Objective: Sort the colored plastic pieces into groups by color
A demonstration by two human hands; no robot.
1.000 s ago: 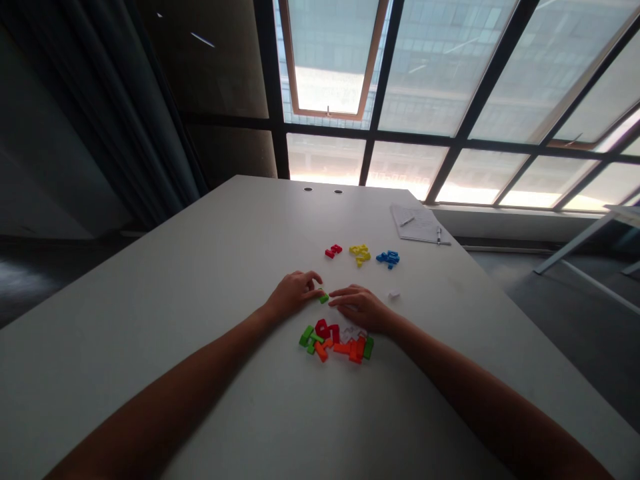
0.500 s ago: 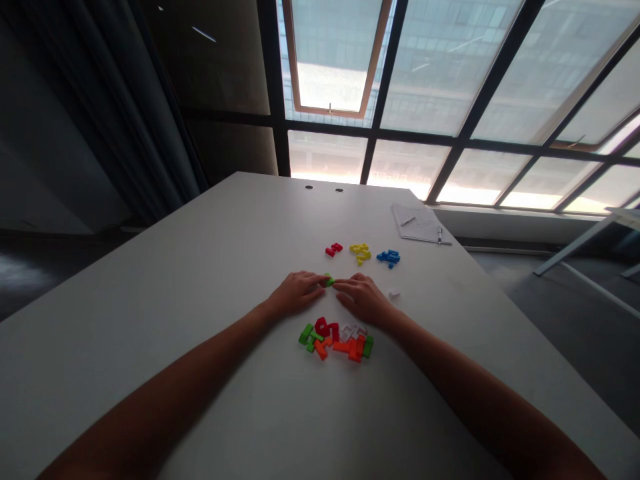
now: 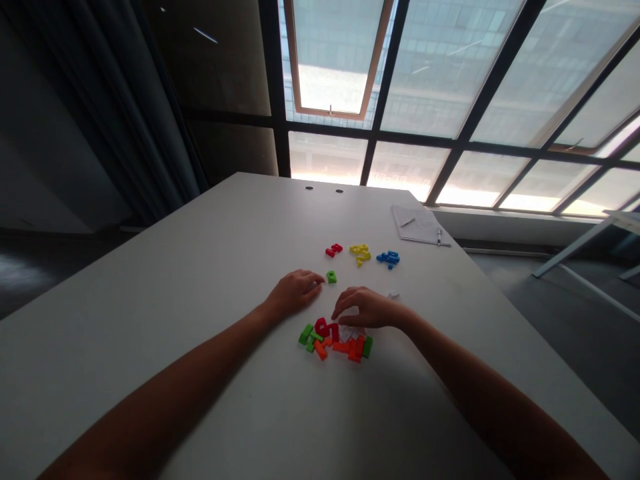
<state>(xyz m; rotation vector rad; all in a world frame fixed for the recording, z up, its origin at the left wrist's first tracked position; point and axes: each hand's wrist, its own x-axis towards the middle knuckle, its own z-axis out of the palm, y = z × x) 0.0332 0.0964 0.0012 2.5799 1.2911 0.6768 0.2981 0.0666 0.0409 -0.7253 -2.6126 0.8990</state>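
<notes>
A small green plastic piece (image 3: 331, 276) lies alone on the white table (image 3: 200, 280), just beyond my left hand (image 3: 296, 291). That hand rests on the table with fingers loosely curled, tips just short of the green piece, holding nothing. My right hand (image 3: 369, 308) hovers over the far edge of a mixed pile of green, red, orange and white pieces (image 3: 336, 339), fingers bent downward toward it; I see nothing in them. Farther away lie a red group (image 3: 333, 250), a yellow group (image 3: 361, 253) and a blue group (image 3: 389, 257).
A single white piece (image 3: 393, 294) peeks out behind my right hand. Papers with a pen (image 3: 420, 224) lie near the table's far right corner. Two cable holes (image 3: 324, 189) mark the far edge. Big windows stand behind; the table's right edge drops to the floor.
Both hands slid the green piece away from me and let it go near the red group. My right hand has pulled back over the mixed pile.
</notes>
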